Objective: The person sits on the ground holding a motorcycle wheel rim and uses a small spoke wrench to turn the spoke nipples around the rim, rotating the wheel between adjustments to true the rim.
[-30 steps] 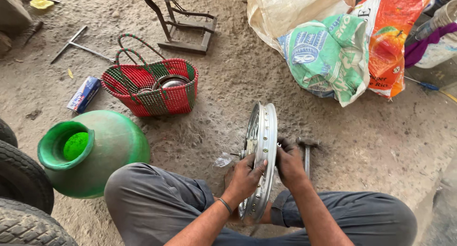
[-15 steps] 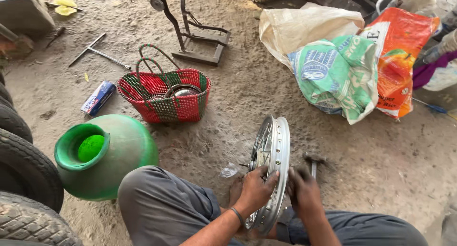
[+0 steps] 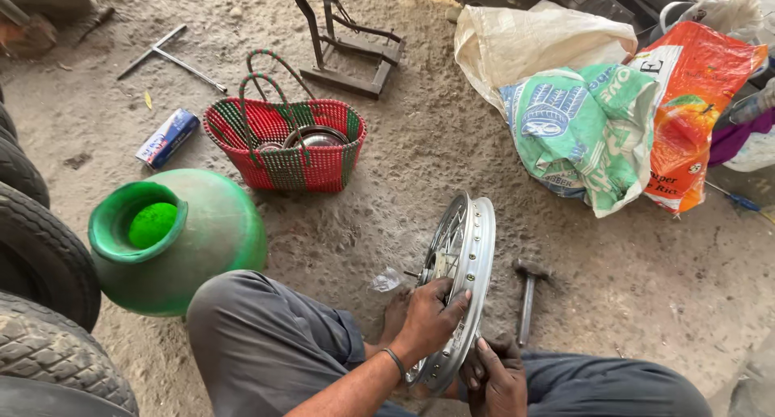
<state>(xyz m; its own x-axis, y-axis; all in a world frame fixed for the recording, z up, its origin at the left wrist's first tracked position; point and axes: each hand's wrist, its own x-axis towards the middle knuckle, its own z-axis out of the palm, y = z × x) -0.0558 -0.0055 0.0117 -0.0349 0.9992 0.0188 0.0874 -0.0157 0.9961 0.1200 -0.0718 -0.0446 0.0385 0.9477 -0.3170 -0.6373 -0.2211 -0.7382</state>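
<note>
A shiny spoked metal wheel rim (image 3: 476, 247) stands upright on the dirt floor between my knees. My left hand (image 3: 429, 316) grips the rim's near edge from the left side, fingers curled over it. My right hand (image 3: 496, 377) is low on the right side of the rim, fingers closed against its lower edge. A hammer (image 3: 529, 296) lies on the ground just right of the rim. A small clear scrap (image 3: 386, 281) lies to the rim's left.
A green plastic water pot (image 3: 190, 239) stands at my left knee, tyres (image 3: 40, 264) stacked at the far left. A red-green woven basket (image 3: 319, 163) holds metal dishes. Behind are a metal stand (image 3: 347, 58), a cross wrench (image 3: 169, 58), a small box (image 3: 167, 137) and filled sacks (image 3: 597, 126).
The view has tilted so everything sits lower right. My left hand stays on the rim; my right hand has dropped lower along its right edge.
</note>
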